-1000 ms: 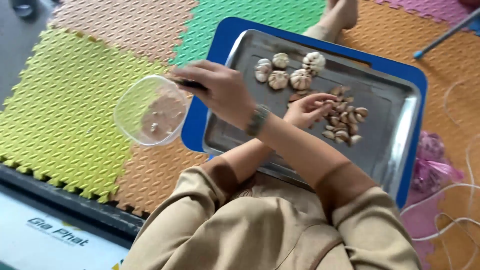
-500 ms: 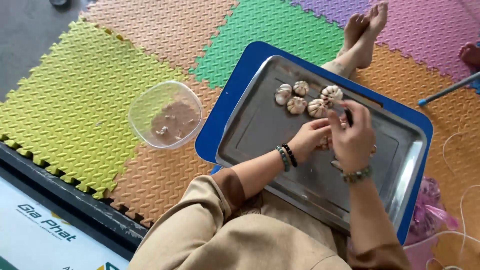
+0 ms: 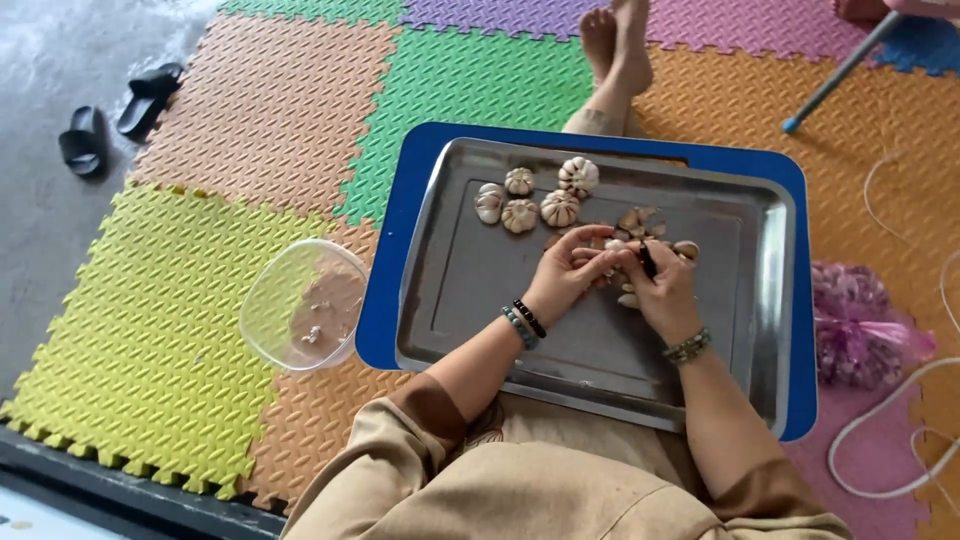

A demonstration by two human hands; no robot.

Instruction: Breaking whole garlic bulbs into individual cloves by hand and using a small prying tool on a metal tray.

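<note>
A steel tray (image 3: pixel 470 300) lies on a blue board (image 3: pixel 385 300) across my lap. Several whole garlic bulbs (image 3: pixel 558 208) sit at its far side, with loose cloves (image 3: pixel 640 220) beside them. Both hands meet over the tray's middle. My left hand (image 3: pixel 570 278) pinches a garlic clove (image 3: pixel 612 248) at its fingertips. My right hand (image 3: pixel 668 292) touches the same clove and grips a small dark knife (image 3: pixel 648 260). Beaded bracelets are on both wrists.
A clear plastic bowl (image 3: pixel 300 305) with a few bits inside stands on the foam mats left of the board. Black sandals (image 3: pixel 115 115) lie on the concrete far left. A purple mesh bag (image 3: pixel 860 325) and white cord (image 3: pixel 900 440) are at the right. My bare feet (image 3: pixel 620 50) stretch beyond the tray.
My right hand has drawn back from the plastic bowl to the tray's middle and joined my left hand on a clove. The camera view has shifted left and back.
</note>
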